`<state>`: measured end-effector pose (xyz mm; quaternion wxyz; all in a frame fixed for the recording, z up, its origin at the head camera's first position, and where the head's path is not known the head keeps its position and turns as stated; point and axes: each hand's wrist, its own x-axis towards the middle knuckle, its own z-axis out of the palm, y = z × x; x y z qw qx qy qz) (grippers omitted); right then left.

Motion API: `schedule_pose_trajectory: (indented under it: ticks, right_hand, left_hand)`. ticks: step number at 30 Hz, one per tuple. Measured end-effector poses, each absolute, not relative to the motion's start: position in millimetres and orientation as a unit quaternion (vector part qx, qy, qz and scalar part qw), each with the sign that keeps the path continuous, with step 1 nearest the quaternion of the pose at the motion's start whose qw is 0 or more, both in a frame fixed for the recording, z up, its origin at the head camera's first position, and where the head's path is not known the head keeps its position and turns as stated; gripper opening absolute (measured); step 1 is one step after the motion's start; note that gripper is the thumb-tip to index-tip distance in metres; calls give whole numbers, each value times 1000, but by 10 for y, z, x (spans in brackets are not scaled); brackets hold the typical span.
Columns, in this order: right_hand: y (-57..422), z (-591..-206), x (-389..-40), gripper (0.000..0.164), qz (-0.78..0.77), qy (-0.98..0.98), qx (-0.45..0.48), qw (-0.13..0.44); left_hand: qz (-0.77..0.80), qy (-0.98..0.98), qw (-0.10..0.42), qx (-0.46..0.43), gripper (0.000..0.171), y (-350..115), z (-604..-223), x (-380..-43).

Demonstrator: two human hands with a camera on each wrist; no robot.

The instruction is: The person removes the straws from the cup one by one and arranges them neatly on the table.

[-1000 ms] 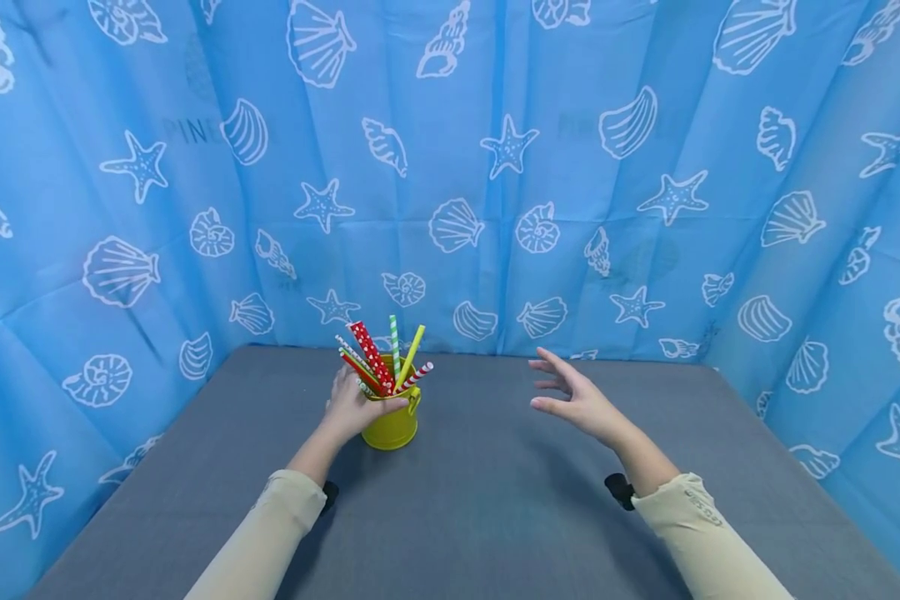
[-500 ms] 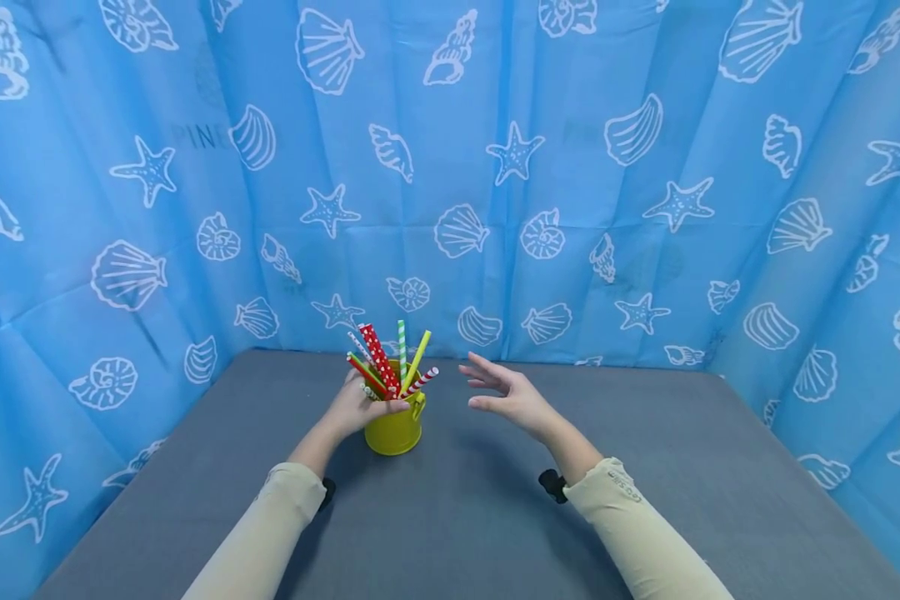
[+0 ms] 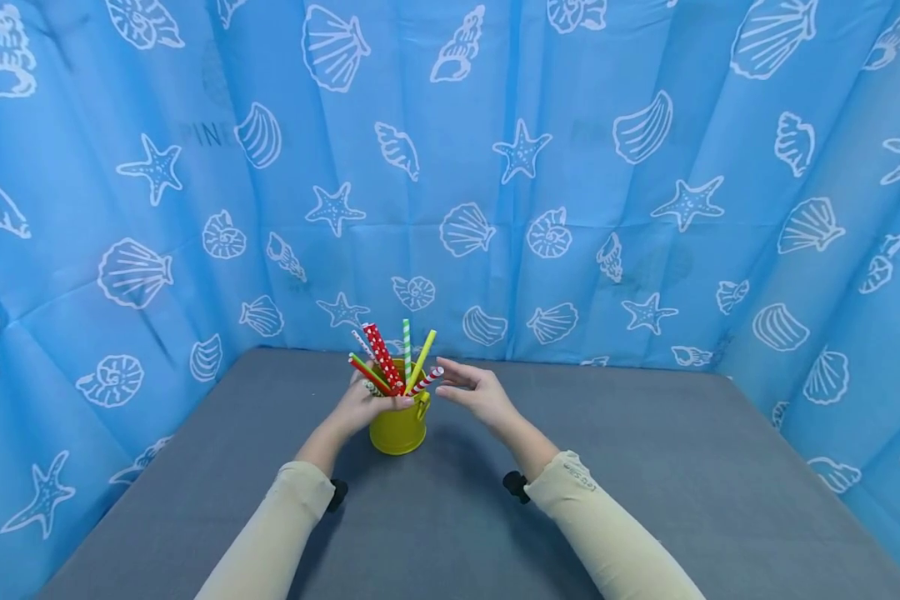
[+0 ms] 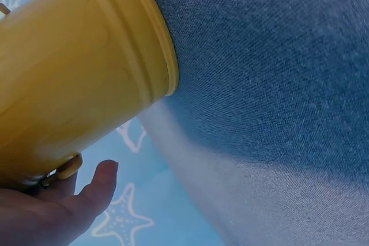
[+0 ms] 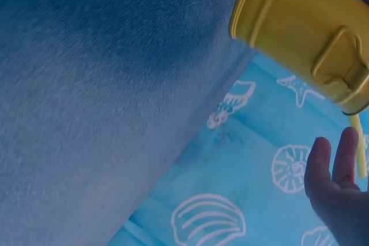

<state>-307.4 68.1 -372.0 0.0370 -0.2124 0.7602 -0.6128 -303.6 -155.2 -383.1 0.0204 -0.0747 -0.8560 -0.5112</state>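
A yellow metal bucket (image 3: 397, 432) stands upright on the table, filled with several paper straws. My left hand (image 3: 358, 408) grips it near the rim from the left, thumb across the front. Among the straws are a red dotted one (image 3: 384, 357), a green striped one (image 3: 407, 340), a yellow one (image 3: 423, 353) and a red-and-white striped one (image 3: 426, 381) leaning right. My right hand (image 3: 483, 398) hovers just right of the bucket, fingers loosely extended, fingertips right at the striped straw's tip. In the right wrist view the bucket's handle ear (image 5: 337, 56) shows.
A grey cloth-covered table (image 3: 645, 467) spreads around the bucket. Behind and along both sides hangs a blue curtain (image 3: 450, 167) with white shells and starfish, meeting the table's back edge a little beyond the bucket.
My right hand has swept left from the table's right half to beside the bucket's straws. The left hand keeps its hold on the bucket, which stays in place.
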Motion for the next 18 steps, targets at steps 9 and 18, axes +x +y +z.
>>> schedule_pose_trajectory:
  ticks: [9, 18]
  right_hand:
    - [504, -3755, -3143, 34, -614, 755, -225, 50]
    - [464, -3756, -3146, 24, -616, 757, -215, 36]
  left_hand:
    - [-556, -830, 3, -45, 67, -1551, -3828, -3030]
    - [-571, -820, 0, -38, 71, -1522, -3833, -3027]
